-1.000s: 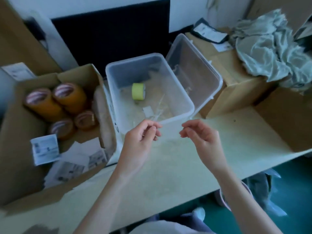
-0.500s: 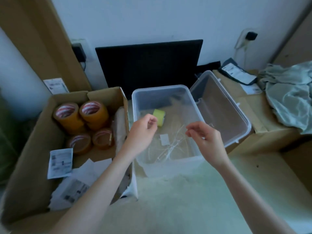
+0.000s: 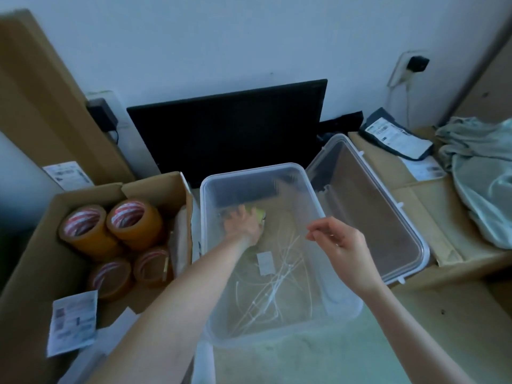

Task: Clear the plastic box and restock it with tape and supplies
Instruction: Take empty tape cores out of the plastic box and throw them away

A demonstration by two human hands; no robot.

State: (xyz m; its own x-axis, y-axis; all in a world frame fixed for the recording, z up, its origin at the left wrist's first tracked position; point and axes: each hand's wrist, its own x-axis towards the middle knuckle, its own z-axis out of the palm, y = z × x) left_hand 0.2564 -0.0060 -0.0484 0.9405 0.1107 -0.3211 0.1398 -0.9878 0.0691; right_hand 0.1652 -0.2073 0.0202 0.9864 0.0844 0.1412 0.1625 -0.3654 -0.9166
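Cluttered tabletop (image 3: 318, 361) against a pale wall, dim bluish light, dark flat panel (image 3: 227, 128) leaning at the back.

Left hand (image 3: 243, 225): fingers curled down over the small yellow-green tape roll (image 3: 260, 214) at the far end of the plastic box (image 3: 277, 332). Contact looks made; whether the grip is closed, cannot tell, since the hand is blurred. Half a second ago this hand was above the near rim; it has now dropped inside. Reads as the clearing step starting, with the small roll likely first out.

Right hand (image 3: 340, 245): hovers over the box's right rim, thumb and forefinger pinched together, nothing visible between them.

Just nearer than the left fingers: a small white slip (image 3: 265, 262) and a tangle of white cable ties (image 3: 277, 284) on the box floor, still to be removed.

Box is translucent, rounded corners, open; its lid (image 3: 410, 245) lies tilted just right of it on cardboard.

Left of the fingers: cardboard carton (image 3: 33, 267) with brown packing tape rolls (image 3: 110, 234), restock untouched.
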